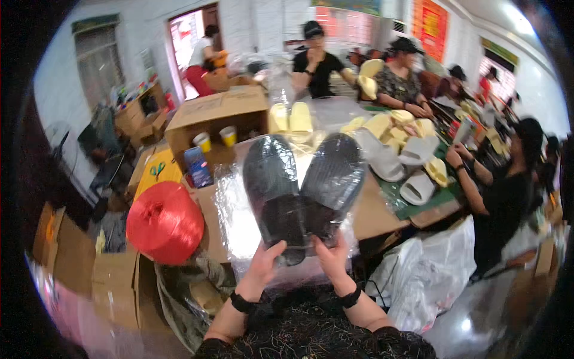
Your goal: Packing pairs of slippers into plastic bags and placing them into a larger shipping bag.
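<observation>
My left hand (265,263) and my right hand (332,257) are both closed on the near end of a pair of black slippers (272,173), thumbs on top, the other fingers mostly hidden underneath. The slippers lie side by side, spread apart at the far end, in a clear plastic bag (359,160) that glints over them. I have them up in front of me, over the near edge of the table, with more clear film (232,221) showing beside and below them.

Ahead to my left, a cardboard box (221,105) lies with its open side toward me; two yellow-and-white cups (227,136) stand in its mouth, and a dark blue packet (198,167) is at its front edge. Nearer is a big roll of red twine (165,222), with scissors (157,171) on a yellow surface beyond it. Below the table edge, a dull, loose sack (224,276) gapes, something tan inside. A white plastic bag (427,269) bulges to my right; I can't tell its contents. At far left, another carton (113,287) sits low.
</observation>
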{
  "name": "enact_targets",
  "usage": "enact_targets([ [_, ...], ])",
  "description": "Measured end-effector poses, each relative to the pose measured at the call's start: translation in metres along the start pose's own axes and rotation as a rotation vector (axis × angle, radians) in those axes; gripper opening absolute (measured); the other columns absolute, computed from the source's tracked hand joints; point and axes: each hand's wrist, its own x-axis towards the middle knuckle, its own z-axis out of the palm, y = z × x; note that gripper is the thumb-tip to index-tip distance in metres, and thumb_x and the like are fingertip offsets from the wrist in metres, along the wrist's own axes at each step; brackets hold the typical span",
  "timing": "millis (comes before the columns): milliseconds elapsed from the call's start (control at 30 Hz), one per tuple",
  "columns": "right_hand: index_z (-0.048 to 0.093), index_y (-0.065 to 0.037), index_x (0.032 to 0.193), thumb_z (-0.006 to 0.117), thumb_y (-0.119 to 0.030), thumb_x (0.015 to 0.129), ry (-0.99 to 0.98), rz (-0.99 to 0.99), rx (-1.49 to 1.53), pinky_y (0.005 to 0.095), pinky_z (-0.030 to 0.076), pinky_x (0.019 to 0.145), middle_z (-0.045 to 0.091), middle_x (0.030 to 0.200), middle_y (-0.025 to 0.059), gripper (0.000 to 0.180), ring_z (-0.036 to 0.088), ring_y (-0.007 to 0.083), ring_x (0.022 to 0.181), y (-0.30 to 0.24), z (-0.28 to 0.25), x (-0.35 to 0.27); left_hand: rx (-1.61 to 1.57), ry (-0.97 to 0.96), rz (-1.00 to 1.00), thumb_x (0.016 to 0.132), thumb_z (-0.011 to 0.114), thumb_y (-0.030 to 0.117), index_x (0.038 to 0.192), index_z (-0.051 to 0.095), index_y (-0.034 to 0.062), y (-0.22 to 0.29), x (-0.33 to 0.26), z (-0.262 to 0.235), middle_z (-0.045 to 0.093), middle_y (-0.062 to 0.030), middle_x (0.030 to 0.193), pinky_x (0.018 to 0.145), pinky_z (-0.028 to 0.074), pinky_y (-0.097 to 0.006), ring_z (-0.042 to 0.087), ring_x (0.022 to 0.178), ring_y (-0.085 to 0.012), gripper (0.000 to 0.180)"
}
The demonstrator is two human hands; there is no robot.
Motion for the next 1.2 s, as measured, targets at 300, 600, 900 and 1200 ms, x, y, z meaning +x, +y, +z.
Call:
enact_targets([
  [300,0.042,0.000,0.143,0.081,-0.013,0.083,-0.613,0.219,-0.153,0.0349,0.044,0.102,0.055,0.136,0.0113,0.073,0.054,0.0204,0.120,0.016,-0.041,-0.030,0.475,-0.018,0.120,0.088,0.073,0.010,0.148,0.038,-0.0008,0.050,-0.066,-0.058,0.054,-0.0079,0.140,0.109,0.039,-0.036,0.050,0.127,-0.0190,0.071],
  [600,0.065,-0.001,0.112,0.066,-0.007,0.082,-0.395,-0.144,-0.420,0.0334,0.043,0.089,0.065,0.115,0.0079,0.031,0.057,0.0204,0.107,-0.005,-0.028,0.003,0.588,0.490,-0.407,0.076,0.078,0.007,0.142,0.049,-0.0015,0.230,-0.300,-0.205,0.063,-0.0088,0.130,0.102,0.046,-0.031,0.060,0.114,-0.0176,0.073],
  [900,0.066,-0.001,0.107,0.067,-0.004,0.088,-0.442,-0.122,-0.406,0.0299,0.047,0.082,0.067,0.107,0.0068,0.019,0.060,0.0177,0.098,0.011,-0.014,-0.004,0.331,0.920,-0.415,0.086,0.067,0.032,0.113,0.071,0.0089,0.117,-0.245,-0.251,0.074,-0.0022,0.105,0.085,0.053,-0.040,0.067,0.098,-0.0158,0.035],
  [1200,0.066,0.000,0.101,0.064,-0.002,0.093,-0.312,0.055,-0.314,0.0222,0.045,0.078,0.064,0.097,0.0016,0.008,0.056,0.0080,0.086,0.022,-0.024,-0.010,0.926,0.953,-0.084,0.079,0.072,0.013,0.122,0.054,-0.0111,-0.105,-0.113,-0.359,0.067,-0.0270,0.106,0.088,0.051,-0.045,0.065,0.103,-0.0432,0.053],
])
